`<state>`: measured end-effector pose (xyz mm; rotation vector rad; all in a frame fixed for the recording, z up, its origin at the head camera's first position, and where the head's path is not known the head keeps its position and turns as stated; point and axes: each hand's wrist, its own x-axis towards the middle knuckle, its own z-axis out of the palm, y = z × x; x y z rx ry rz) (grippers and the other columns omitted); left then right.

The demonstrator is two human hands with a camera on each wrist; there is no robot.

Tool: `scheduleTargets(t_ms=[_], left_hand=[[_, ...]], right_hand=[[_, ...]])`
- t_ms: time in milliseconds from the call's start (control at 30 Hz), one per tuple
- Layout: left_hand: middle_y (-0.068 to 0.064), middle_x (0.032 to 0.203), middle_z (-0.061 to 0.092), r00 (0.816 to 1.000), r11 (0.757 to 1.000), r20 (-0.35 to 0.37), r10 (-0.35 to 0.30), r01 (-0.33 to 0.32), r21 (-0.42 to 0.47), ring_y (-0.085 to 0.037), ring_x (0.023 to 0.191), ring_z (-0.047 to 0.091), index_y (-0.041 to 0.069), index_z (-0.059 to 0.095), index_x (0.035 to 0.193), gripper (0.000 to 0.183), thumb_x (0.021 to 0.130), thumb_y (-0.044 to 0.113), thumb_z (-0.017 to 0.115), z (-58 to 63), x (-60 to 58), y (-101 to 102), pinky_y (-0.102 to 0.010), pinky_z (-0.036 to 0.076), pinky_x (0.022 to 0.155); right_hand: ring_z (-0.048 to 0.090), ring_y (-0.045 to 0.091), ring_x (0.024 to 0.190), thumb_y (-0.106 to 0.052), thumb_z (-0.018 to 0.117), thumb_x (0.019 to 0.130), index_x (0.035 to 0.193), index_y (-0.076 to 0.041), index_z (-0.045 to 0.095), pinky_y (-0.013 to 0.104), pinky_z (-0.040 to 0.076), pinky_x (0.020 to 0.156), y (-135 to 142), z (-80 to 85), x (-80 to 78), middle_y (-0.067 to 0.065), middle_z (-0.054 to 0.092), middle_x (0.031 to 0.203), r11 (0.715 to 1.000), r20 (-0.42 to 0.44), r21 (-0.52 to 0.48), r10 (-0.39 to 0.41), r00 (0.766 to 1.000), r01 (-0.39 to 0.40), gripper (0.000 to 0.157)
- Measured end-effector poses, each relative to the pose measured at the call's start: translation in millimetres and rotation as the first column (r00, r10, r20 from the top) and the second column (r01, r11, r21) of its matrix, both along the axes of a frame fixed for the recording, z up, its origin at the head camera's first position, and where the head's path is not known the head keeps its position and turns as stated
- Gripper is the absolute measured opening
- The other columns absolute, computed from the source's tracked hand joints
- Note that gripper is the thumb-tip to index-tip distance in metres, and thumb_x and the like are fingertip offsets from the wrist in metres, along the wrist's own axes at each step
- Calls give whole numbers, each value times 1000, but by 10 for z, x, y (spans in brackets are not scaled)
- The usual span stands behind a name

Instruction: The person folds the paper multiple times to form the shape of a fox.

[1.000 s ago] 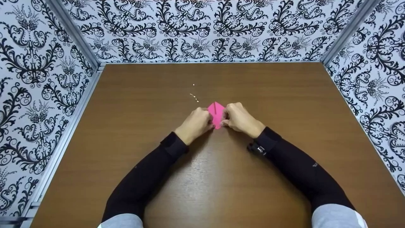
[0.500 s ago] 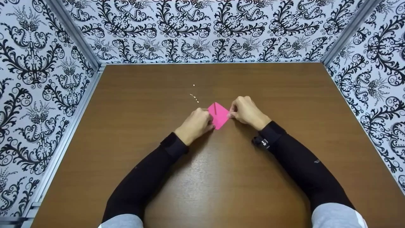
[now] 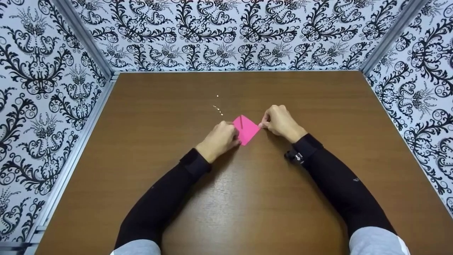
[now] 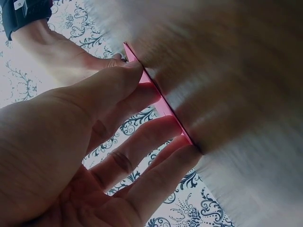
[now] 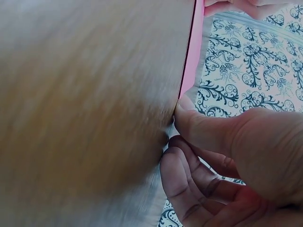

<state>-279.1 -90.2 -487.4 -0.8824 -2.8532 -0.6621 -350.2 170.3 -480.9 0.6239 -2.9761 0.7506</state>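
Observation:
A pink piece of paper (image 3: 246, 131), folded square and turned like a diamond, lies on the wooden table between the two hands. A dark slit or fold line runs down from its far corner. My left hand (image 3: 219, 139) holds the paper's left side against the table, thumb and fingertips on it and that corner hidden beneath. In the left wrist view the paper (image 4: 163, 106) appears edge-on under the fingers. At the right corner, thumb and fingertips of my right hand (image 3: 281, 122) pinch the tip. The right wrist view shows the thumb on the end of the paper (image 5: 191, 61).
Several small white specks (image 3: 218, 109) lie on the table (image 3: 170, 99) just beyond the left hand. Black-and-white patterned panels (image 3: 212, 32) stand at the back and both sides, joined by grey metal posts (image 3: 81, 39).
My right hand has slid outward to the right and slightly away along the paper, uncovering its right half down to the corner. My left hand has stayed in place.

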Motion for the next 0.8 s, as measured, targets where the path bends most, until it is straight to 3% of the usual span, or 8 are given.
scheduleTargets(t_ms=[167, 400, 633, 800], left_hand=[[-19, 97, 83, 1000, 1000, 2, -1, 1, -3, -24, 81, 67, -1, 84, 88, 20, 101, 12, 92, 3, -5, -4, -46, 68, 80], [-16, 93, 81, 1000, 1000, -10, -9, 9, -1, -16, 80, 59, 1, 82, 85, 22, 101, 11, 92, -10, 1, -20, -41, 63, 75], [-16, 100, 85, 1000, 1000, 18, 5, -5, 2, -25, 86, 77, 1, 86, 92, 16, 101, 13, 92, 12, 3, -16, -42, 69, 80], [-16, 100, 85, 999, 1000, 31, 10, -10, -3, -27, 88, 79, 1, 86, 92, 18, 102, 14, 92, 16, -5, -9, -44, 70, 81]], right_hand=[[77, 30, 88, -20, 94, 101, 91, -8, 92, 47, 63, 87, 15, 15, 16, 12, 89, 95, 1000, 4, -19, -2, 1000, 2, 16], [78, 33, 96, -12, 87, 102, 97, -8, 92, 48, 61, 91, -8, 33, 84, 11, 89, 98, 998, -30, -59, 28, 999, -30, 9], [76, 36, 97, -9, 85, 101, 100, -4, 91, 49, 60, 91, -38, 137, 201, 15, 85, 99, 992, -116, -120, 27, 993, -41, 7], [76, 37, 96, -7, 85, 102, 102, -1, 90, 51, 62, 91, -99, 182, 312, 19, 83, 100, 987, -163, -124, 80, 983, -101, 8]])
